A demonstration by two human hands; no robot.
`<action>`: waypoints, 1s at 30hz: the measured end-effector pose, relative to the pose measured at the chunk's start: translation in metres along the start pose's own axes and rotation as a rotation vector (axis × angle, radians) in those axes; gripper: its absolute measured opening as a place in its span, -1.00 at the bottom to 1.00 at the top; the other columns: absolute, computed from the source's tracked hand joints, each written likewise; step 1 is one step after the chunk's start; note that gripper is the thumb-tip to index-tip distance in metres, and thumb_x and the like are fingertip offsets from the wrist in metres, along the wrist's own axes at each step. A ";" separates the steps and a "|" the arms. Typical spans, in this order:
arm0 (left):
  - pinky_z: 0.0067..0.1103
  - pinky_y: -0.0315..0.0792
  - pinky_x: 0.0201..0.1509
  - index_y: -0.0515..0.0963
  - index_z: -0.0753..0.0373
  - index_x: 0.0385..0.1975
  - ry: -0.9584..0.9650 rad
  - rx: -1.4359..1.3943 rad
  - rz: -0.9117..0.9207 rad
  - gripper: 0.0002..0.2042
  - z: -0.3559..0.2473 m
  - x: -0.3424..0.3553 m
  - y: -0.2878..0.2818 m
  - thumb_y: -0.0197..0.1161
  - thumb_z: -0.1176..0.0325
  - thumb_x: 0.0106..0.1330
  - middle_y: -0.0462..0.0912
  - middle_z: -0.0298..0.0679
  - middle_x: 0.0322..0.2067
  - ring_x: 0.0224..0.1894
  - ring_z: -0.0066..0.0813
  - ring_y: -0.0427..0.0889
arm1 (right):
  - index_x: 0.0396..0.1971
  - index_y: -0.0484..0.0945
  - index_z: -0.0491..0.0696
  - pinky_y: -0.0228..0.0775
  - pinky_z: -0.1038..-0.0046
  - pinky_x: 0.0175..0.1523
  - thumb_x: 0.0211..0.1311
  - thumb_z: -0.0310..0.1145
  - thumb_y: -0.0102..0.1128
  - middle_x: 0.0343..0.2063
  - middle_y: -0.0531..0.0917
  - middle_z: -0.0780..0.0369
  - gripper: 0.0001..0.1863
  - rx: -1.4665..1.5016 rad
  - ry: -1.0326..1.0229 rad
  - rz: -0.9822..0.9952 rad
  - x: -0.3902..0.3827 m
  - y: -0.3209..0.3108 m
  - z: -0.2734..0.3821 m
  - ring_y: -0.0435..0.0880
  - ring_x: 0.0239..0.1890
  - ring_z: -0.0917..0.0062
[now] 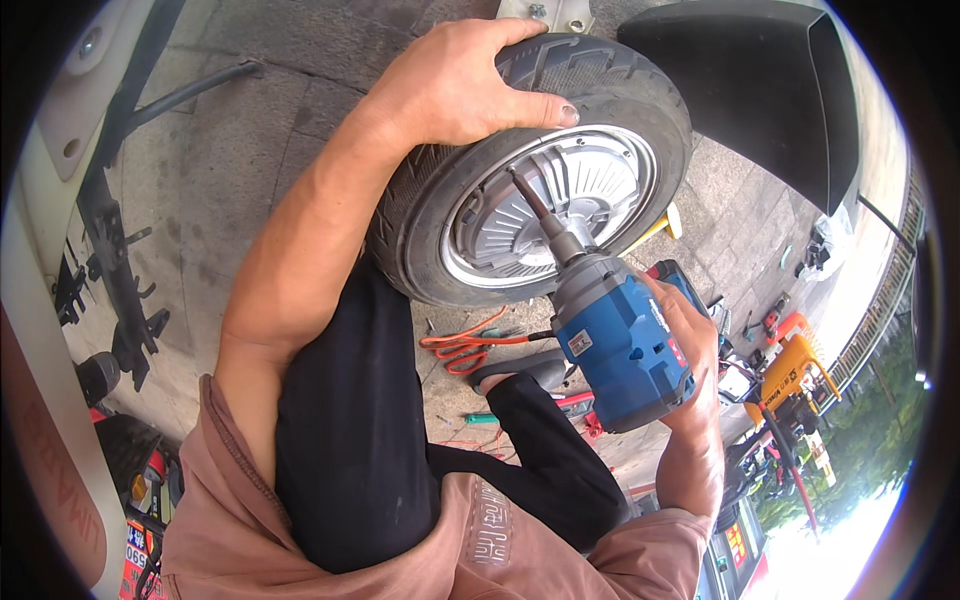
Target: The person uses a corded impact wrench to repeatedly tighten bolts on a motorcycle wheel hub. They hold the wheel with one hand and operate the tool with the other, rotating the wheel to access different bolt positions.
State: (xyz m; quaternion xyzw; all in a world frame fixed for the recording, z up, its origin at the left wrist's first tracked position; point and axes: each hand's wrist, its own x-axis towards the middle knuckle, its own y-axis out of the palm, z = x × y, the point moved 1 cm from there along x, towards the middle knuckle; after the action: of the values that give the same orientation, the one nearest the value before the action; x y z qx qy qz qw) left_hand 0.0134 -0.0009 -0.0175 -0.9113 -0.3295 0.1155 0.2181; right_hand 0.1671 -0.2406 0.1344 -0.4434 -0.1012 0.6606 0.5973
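Note:
A scooter-like wheel (pixel 655 135) with a black tyre stands tilted before me, its ribbed silver hub cover (pixel 610 185) facing me. My left hand (pixel 465 85) grips the top of the tyre, thumb on the sidewall and fingers over the tread. In my right hand (pixel 685 335) is a blue cordless impact wrench (pixel 615 340), held by its handle. Its long, dark bit (pixel 532 197) points at the edge of the hub cover, where the tip appears to meet a bolt spot. The trigger finger is hidden behind the tool body.
Orange-handled scissors or pliers (pixel 465 347) lie on the paving below the wheel. A yellow tool part (pixel 668 222) shows behind it. At upper right sits a large black plastic shell (pixel 760 90). A yellow case (pixel 785 375) and assorted tools lie farther right. A dark metal frame (pixel 110 230) stands left.

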 end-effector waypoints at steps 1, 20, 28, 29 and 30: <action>-0.35 0.52 0.18 0.56 0.41 0.13 -0.010 -0.005 0.011 -0.11 0.000 0.001 0.000 0.56 -0.19 -0.10 0.68 0.16 -0.05 0.03 0.00 0.69 | 0.17 0.53 -0.15 0.50 0.25 0.05 -0.01 -0.34 0.38 -0.09 0.69 0.00 -0.35 -0.024 -0.025 -0.014 0.000 0.000 0.000 0.69 -0.05 0.06; -0.43 0.49 0.14 0.52 0.39 0.15 -0.205 -0.304 0.245 -0.30 -0.031 0.004 -0.032 0.55 0.10 0.03 0.70 0.08 -0.04 0.01 -0.20 0.70 | 0.18 0.55 -0.10 0.46 0.31 -0.07 -0.03 -0.44 0.29 -0.05 0.70 0.11 -0.37 -0.279 -0.143 0.010 0.010 -0.009 0.017 0.66 -0.25 0.24; -0.44 0.49 0.14 0.52 0.36 0.17 -0.181 -0.176 0.147 -0.27 -0.035 0.003 -0.023 0.58 0.08 0.02 0.70 0.05 -0.04 0.00 -0.23 0.69 | -0.04 0.68 -0.11 0.50 0.36 -0.16 -0.12 -0.43 0.33 -0.17 0.75 0.16 -0.50 -0.324 -0.208 -0.053 -0.025 -0.035 0.022 0.68 -0.32 0.35; -0.45 0.49 0.14 0.52 0.36 0.17 -0.192 -0.185 0.150 -0.27 -0.036 0.003 -0.022 0.58 0.08 0.02 0.70 0.05 -0.03 0.01 -0.24 0.69 | -0.05 0.68 -0.12 0.51 0.37 -0.18 -0.11 -0.44 0.37 -0.22 0.76 0.15 -0.52 -0.278 -0.177 -0.082 -0.037 -0.035 0.015 0.69 -0.34 0.34; -0.45 0.49 0.14 0.52 0.36 0.17 -0.203 -0.193 0.151 -0.26 -0.037 0.002 -0.022 0.58 0.07 0.02 0.70 0.05 -0.03 0.01 -0.26 0.69 | -0.07 0.68 -0.13 0.52 0.36 -0.19 -0.08 -0.44 0.39 -0.25 0.76 0.14 -0.55 -0.172 -0.138 -0.210 -0.051 -0.030 0.006 0.69 -0.35 0.32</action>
State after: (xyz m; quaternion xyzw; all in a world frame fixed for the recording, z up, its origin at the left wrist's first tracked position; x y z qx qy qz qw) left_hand 0.0157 0.0040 0.0253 -0.9340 -0.2898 0.1908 0.0856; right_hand 0.1779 -0.2752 0.1818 -0.4334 -0.2439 0.6122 0.6148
